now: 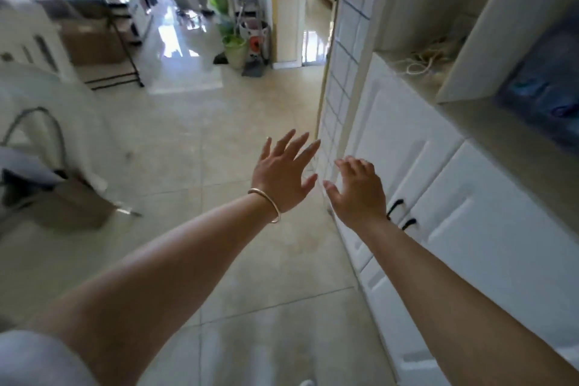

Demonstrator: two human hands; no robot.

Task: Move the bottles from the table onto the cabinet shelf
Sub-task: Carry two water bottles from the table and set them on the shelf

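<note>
Both arms reach forward over the tiled floor. My left hand (282,175), with a gold bangle at the wrist, is empty and its fingers are spread. My right hand (357,191) is also empty with fingers apart, close to the white cabinet (488,229) on the right. The cabinet shelf (507,147) runs along the right above the doors; blurred blue bottles (545,94) stand in its near compartment. A round white table (47,97) shows at the left edge. No bottle is visible on it. The picture is motion-blurred.
A coil of cord (419,63) lies in the far shelf compartment. A chair with a grey cushion (28,166) stands by the table. A black metal rack (106,41), a green bucket (235,50) and a doorway (313,41) lie ahead. The beige tiled floor (188,150) stretches between.
</note>
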